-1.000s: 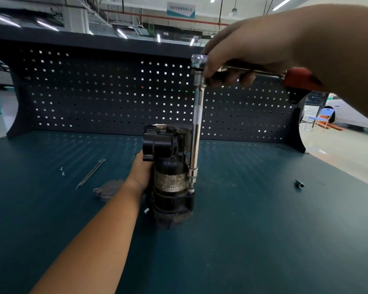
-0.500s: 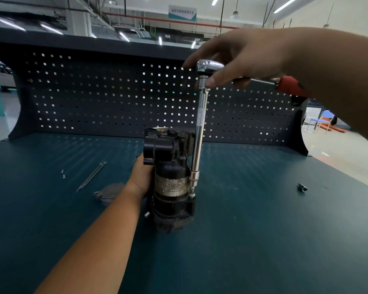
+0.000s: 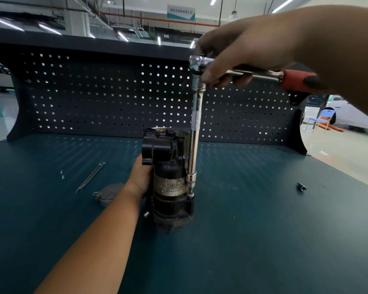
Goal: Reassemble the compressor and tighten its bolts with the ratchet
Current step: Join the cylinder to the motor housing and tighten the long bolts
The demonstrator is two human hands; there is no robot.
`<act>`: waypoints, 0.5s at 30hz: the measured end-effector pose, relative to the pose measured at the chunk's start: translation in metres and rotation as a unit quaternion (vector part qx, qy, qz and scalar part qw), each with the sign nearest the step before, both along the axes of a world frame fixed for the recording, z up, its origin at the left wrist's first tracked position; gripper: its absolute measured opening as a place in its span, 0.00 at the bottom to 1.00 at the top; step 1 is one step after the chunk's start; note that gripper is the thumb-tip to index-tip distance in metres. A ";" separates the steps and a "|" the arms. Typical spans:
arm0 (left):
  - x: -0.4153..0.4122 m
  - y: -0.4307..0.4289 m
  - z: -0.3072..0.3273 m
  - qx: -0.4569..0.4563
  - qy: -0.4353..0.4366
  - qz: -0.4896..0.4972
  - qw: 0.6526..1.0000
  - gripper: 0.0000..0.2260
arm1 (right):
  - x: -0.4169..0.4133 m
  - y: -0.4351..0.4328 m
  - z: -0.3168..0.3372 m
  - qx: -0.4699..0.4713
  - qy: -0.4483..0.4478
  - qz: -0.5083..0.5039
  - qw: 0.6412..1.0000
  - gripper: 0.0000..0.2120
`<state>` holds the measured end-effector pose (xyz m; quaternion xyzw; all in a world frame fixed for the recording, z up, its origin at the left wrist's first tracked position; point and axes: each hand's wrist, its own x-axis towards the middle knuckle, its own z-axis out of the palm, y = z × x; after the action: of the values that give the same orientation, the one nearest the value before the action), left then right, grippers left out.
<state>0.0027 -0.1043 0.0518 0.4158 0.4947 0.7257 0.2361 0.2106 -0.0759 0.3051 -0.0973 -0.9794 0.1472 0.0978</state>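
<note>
Tightening is underway: the compressor (image 3: 168, 181) stands upright at frame centre on the desk (image 3: 263, 230). The left hand (image 3: 139, 177) grips it, and the right hand (image 3: 249, 45) grips the ratchet (image 3: 253, 74), whose extension (image 3: 194, 132) runs down its side. Two long bolts (image 3: 90, 177) and a cover plate (image 3: 107, 193) at left look unfitted.

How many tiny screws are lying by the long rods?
2. One tiny screw lies on the table left of the long rods, the other just in front of it. More may hide behind the compressor.

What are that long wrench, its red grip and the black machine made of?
Ratchet and extension bar: likely chromed steel, mirror-bright with a knurled band. Grip: red, matte, probably rubber or plastic. Compressor: dull black housing, cast metal or plastic, cannot tell.
</note>
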 end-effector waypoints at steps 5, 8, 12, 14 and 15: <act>0.002 -0.001 0.000 -0.002 -0.002 0.004 1.000 0.08 | 0.015 0.010 0.002 0.042 -0.028 -0.015 0.999 0.25; 0.001 0.001 -0.001 -0.004 -0.004 0.002 1.000 0.08 | 0.014 0.013 -0.003 0.048 -0.024 -0.041 0.998 0.24; -0.001 0.001 -0.001 -0.027 -0.013 -0.006 1.000 0.10 | 0.008 0.011 -0.008 0.034 -0.020 -0.034 0.999 0.16; -0.003 0.002 -0.002 -0.030 -0.025 0.014 0.999 0.10 | 0.006 0.009 -0.007 -0.004 -0.032 -0.032 0.999 0.12; -0.003 0.002 -0.001 -0.031 -0.031 0.016 0.999 0.11 | 0.005 0.010 -0.006 -0.007 -0.039 -0.038 0.998 0.10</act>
<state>-0.0004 -0.1019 0.0504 0.3776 0.5160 0.7263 0.2523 0.2155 -0.0660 0.2994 -0.1413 -0.9770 0.1460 0.0640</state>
